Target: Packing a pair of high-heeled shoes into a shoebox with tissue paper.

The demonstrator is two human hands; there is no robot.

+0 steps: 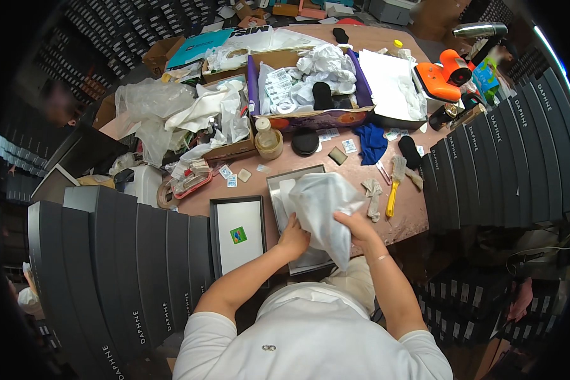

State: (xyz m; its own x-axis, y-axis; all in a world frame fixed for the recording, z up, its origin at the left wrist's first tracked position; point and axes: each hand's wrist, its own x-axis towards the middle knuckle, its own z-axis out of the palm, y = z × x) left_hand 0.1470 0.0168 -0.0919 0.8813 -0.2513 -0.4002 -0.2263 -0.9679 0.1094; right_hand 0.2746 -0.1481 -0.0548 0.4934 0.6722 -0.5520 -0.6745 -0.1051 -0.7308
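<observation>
Both of my hands hold a whitish, semi-sheer bag (326,206) over an open grey shoe box (277,201) at the table's near edge. With fingers closed, my left hand (294,239) grips the bag's lower left side. My right hand (357,229) pinches its right side, thumb on top. The bag looks bulky, but what is inside cannot be made out. White paper shows in the box, partly covered by the bag. To the left lies a dark-rimmed box lid (250,214), inner side up, bearing a small green square sticker (237,235).
Tall stacks of dark shoe boxes rise on the left (117,253) and right (487,171). A yellow-handled brush (394,190), blue cloth (370,144), glass jar (268,142) and black round tin (305,142) lie beyond. Farther back stand a purple carton (367,88) of crumpled paper and an orange device (440,81).
</observation>
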